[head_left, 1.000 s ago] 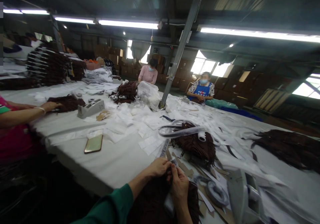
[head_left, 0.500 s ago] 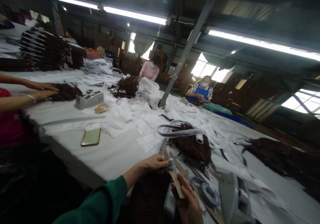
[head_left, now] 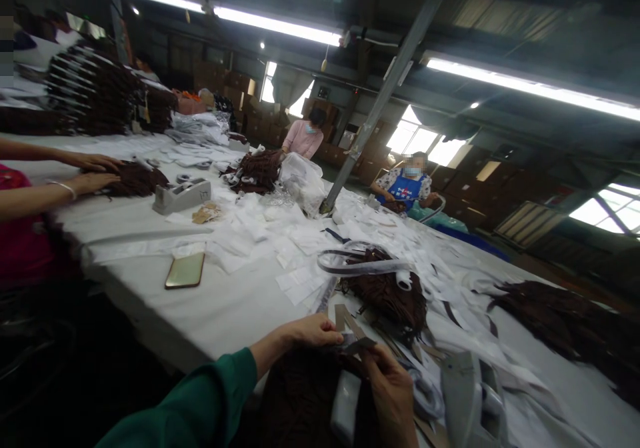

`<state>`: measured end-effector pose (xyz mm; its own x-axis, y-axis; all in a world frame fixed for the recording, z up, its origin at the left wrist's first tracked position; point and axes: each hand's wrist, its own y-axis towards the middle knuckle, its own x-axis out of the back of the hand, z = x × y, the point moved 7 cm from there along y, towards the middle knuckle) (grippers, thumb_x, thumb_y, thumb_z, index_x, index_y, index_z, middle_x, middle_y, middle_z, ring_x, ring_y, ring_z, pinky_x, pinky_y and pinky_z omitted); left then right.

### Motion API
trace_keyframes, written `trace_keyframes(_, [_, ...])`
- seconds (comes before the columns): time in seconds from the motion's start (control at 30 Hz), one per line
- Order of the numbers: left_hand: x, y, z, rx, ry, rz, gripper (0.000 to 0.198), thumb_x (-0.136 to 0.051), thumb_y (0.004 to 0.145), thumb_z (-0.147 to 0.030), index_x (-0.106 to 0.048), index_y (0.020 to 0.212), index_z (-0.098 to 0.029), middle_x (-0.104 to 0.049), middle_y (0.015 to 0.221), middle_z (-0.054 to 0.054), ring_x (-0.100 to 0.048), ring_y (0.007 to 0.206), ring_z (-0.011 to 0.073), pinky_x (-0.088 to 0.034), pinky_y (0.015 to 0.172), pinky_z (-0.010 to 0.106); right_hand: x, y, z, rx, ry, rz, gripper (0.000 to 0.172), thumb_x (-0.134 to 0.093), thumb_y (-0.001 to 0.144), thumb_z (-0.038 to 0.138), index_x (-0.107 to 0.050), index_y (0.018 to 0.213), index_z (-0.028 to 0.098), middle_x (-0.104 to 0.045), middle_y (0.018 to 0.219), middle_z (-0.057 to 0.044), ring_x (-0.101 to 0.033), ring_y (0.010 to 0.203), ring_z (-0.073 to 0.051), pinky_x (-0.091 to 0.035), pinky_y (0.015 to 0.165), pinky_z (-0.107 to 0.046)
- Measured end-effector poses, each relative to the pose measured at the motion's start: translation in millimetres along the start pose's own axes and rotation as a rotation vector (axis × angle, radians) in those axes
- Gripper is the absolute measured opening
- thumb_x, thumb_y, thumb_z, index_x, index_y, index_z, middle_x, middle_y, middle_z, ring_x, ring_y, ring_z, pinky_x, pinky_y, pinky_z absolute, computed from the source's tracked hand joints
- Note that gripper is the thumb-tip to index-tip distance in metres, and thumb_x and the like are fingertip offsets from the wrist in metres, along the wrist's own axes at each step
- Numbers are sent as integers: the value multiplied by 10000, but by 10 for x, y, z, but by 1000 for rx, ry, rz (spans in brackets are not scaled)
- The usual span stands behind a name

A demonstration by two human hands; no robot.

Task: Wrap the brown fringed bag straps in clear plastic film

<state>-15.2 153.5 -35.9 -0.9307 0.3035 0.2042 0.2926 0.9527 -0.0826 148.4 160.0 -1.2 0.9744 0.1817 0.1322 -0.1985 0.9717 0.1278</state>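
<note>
Near the bottom centre, my left hand (head_left: 316,331) pinches a small grey plastic-like piece (head_left: 346,340). To its right, my right hand (head_left: 387,371) has its fingers closed on the end of a dark strip (head_left: 361,346), which reaches toward the grey piece. Beneath both hands lies a dark brown fringed item (head_left: 295,395) with a whitish wrapped part (head_left: 345,398) on it. Tan card strips (head_left: 345,318) lie just beyond my fingers.
A grey tape dispenser (head_left: 463,395) and a clear roll (head_left: 427,395) stand at right. Ahead is a brown bundle (head_left: 390,295). A phone (head_left: 185,271) lies on the white table (head_left: 235,301). Another person's hands (head_left: 97,173) rest on brown material at left; two people stand across.
My right hand has moved from a pale tan strip to a dark strip end and turned inward. Across the table, the person in blue now holds up a looped strap.
</note>
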Motion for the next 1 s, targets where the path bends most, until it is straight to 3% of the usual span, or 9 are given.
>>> trace_keyframes(0.07, [-50, 22, -29, -23, 44, 2, 317, -578, 777, -411, -621, 604, -149, -425, 495, -52, -373, 510, 91, -277, 503, 220, -3, 93, 131, 182, -202, 0, 237, -758, 659, 417, -759, 807, 232, -696, 893, -56, -626, 858, -257, -508, 791, -361])
trace_keyframes(0.13, [-92, 41, -47, -41, 80, -1, 241, -603, 754, -327, -608, 584, -157, -398, 489, -59, -377, 534, 93, -288, 534, 215, -61, 169, 166, 270, -327, 56, 239, -718, 690, 441, -762, 815, 241, -706, 961, -67, -622, 932, -280, -482, 865, -394])
trace_keyframes(0.27, [-129, 36, -31, -50, 84, 5, 139, -621, 727, -236, -616, 610, -161, -417, 511, -63, -396, 560, 94, -309, 578, 216, -150, 286, 6, 182, -410, 146, 328, -657, 724, 514, -758, 846, 226, -739, 885, -70, -661, 871, -295, -500, 833, -413])
trace_keyframes(0.4, [-163, -11, -3, -58, -24, 49, 161, -609, 766, -294, -635, 699, -150, -469, 589, -52, -416, 574, 94, -318, 561, 215, -198, 303, -47, 179, -462, 135, 369, -638, 752, 521, -744, 942, 223, -739, 952, -67, -669, 917, -296, -507, 836, -388])
trace_keyframes(0.53, [-152, -37, 20, -36, -128, 14, 278, -548, 817, -365, -630, 714, -121, -406, 564, -53, -348, 525, 78, -274, 509, 215, -193, 285, -36, 234, -540, 52, 401, -572, 820, 503, -685, 1050, 194, -742, 902, -69, -691, 839, -268, -534, 761, -368])
trace_keyframes(0.63, [-119, -44, 12, -18, -177, -3, 312, -594, 787, -406, -657, 729, -106, -432, 567, -51, -363, 540, 79, -285, 522, 217, -172, 213, 101, 483, -681, 20, 376, -511, 892, 435, -628, 1142, 181, -726, 966, -92, -683, 885, -257, -537, 762, -373])
trace_keyframes(0.73, [-91, -42, -2, -5, -212, 1, 336, -610, 775, -438, -672, 739, -110, -472, 583, -47, -391, 558, 81, -310, 545, 215, -262, 15, 300, 912, -862, 165, 272, -483, 930, 330, -653, 1105, 210, -672, 1127, -106, -637, 1015, -253, -506, 842, -388])
trace_keyframes(0.8, [-95, -32, 4, 10, -224, 18, 339, -628, 758, -444, -659, 694, -112, -469, 562, -46, -391, 545, 81, -306, 534, 216, -316, -96, 373, 1089, -968, 273, 259, -467, 941, 272, -647, 1121, 226, -670, 1129, -98, -631, 1016, -246, -494, 844, -389])
trace_keyframes(1.0, [-115, -31, 9, 22, -252, 73, 373, -692, 698, -462, -574, 582, -128, -450, 529, -44, -378, 519, 79, -250, 481, 222, -397, -131, 452, 1101, -1059, 340, 286, -417, 960, 255, -597, 1172, 188, -685, 1059, -104, -639, 971, -246, -505, 801, -377])
